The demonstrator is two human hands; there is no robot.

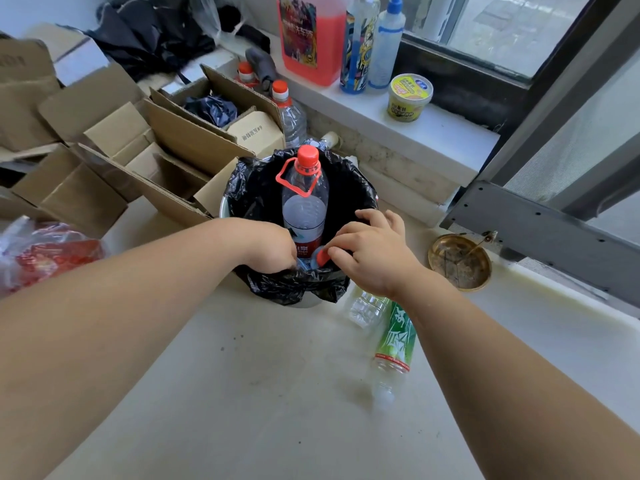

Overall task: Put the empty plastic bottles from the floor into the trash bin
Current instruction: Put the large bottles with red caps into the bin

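Head view is showing both hands in the trash bin: the left hand and right hand are pressing bottles down, grip unclear. One large bottle is standing inside; two bottles, a clear bottle and a green-labelled bottle, are still lying on the floor.

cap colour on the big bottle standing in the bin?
Red cap, with a matching red carry handle on the big bottle; head view.

One head-worn wide-angle view looks steeply down and forward, close over the trash bin on the floor.
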